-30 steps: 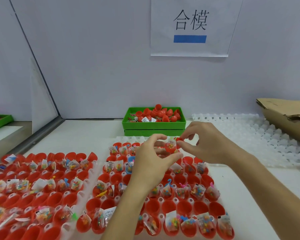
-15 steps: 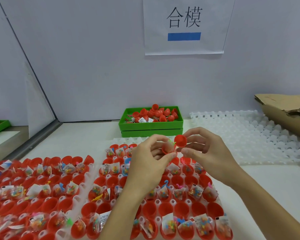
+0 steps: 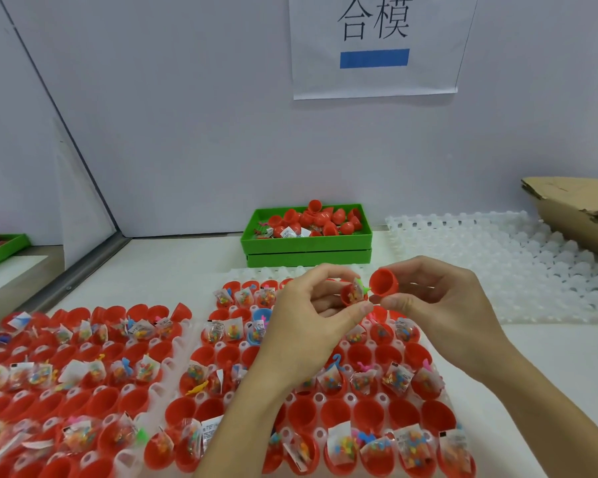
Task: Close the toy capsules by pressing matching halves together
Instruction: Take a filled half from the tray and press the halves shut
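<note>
My left hand (image 3: 311,305) pinches a red capsule half (image 3: 352,295) filled with a small toy bag and a green piece sticking out. My right hand (image 3: 435,305) holds an empty red capsule half (image 3: 384,282) just to its right, its hollow turned toward the camera. The two halves are close but apart, above the white tray (image 3: 359,396) of red halves. Many tray cups hold toy bags, some are bare.
A second tray of filled red halves (image 3: 83,367) lies at the left. A green bin (image 3: 308,241) of red capsule halves sits at the back. White empty trays (image 3: 518,270) and a cardboard box (image 3: 580,208) lie at the right.
The hands have drawn slightly apart. My right hand has lifted the empty half clear of the filled half and turned its hollow into view. The camera tilted and came closer.
</note>
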`<state>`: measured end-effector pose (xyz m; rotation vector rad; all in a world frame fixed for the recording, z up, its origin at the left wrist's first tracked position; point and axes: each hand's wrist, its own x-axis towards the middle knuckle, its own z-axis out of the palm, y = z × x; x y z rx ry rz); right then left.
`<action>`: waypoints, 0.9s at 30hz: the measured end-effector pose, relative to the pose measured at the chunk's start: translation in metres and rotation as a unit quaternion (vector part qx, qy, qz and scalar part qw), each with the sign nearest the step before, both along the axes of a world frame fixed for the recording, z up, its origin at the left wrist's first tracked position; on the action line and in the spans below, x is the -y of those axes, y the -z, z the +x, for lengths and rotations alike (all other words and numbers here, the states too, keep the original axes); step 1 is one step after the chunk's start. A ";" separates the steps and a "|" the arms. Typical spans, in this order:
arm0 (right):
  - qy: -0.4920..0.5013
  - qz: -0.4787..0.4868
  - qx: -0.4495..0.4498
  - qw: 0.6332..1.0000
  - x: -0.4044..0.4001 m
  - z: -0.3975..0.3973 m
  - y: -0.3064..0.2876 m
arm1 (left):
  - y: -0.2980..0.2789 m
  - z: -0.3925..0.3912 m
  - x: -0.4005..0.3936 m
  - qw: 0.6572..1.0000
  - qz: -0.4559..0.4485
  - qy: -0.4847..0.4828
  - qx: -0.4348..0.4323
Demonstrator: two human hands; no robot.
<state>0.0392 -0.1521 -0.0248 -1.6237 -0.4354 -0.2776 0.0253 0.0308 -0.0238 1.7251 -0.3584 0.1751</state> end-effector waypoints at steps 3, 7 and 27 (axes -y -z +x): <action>-0.005 0.009 0.005 1.000 0.001 -0.003 -0.001 | -0.001 0.000 0.000 1.000 0.011 -0.002 0.013; -0.010 0.022 0.006 1.000 0.002 -0.005 -0.002 | -0.001 0.000 0.001 1.000 0.016 -0.004 0.014; 0.062 -0.162 0.145 0.974 0.001 -0.011 -0.006 | 0.002 -0.002 0.007 0.994 0.039 -0.073 0.070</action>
